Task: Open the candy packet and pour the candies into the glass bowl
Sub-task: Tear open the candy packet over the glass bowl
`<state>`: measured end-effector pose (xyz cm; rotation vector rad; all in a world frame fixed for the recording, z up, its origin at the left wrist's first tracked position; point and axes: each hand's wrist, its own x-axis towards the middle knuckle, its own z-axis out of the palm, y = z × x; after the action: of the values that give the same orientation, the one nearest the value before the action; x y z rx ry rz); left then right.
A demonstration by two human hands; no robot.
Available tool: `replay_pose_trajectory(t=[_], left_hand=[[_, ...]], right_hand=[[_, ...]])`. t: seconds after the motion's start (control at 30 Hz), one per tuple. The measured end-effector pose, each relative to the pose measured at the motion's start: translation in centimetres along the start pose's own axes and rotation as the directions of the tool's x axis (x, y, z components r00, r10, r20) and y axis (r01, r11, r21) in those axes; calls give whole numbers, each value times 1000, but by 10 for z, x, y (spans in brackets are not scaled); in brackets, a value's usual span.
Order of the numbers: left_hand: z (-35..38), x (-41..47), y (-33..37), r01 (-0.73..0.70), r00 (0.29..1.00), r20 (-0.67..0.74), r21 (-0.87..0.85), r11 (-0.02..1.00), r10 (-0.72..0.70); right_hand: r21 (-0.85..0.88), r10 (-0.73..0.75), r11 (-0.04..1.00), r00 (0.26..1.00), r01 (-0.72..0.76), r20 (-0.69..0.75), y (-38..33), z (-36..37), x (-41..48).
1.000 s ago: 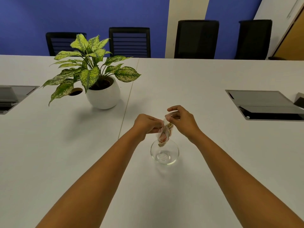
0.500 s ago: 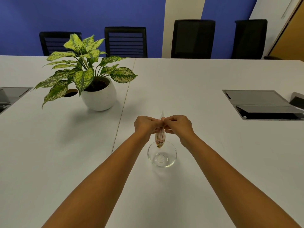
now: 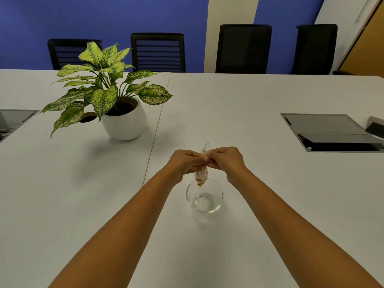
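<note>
We've got the candy packet pinched btwn both hands, left hand & right hand closed on its upper part, knuckles nearly touching. Packet hangs upright, bottom end just over the far rim of the glass bowl on the bench.

A single head-worn wide-angle camera looks forward and down across the white desk from the person's seat. Both forearms enter from the bottom corners and converge on the glass bowl, which sits a little below the middle of the frame, so the view is close over the work area. Beyond the bowl, the view reaches the far desk edge, the black chairs and the blue wall. Left of and beyond the bowl stands the potted plant. The wide lens bends lines at the frame edges. No second view exists to share any part.
</note>
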<state>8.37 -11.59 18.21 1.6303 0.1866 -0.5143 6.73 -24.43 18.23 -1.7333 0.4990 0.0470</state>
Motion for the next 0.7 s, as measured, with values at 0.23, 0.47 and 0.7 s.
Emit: replay_pose_trajectory(t=[0.23,0.47,0.7], left_hand=[[5,1,2,-41,999,-5,78,996,41],[17,3,-6,-67,976,-203,68,995,79],[21,-2,-8,-140,955,-229,206,968,187]], right_hand=[[-117,-85,990,994,77,-64,3,3,-2],[-238,-194,957,976,167,-96,7,8,-8],[-327,-264,921,956,212,-124,16,6,-12]])
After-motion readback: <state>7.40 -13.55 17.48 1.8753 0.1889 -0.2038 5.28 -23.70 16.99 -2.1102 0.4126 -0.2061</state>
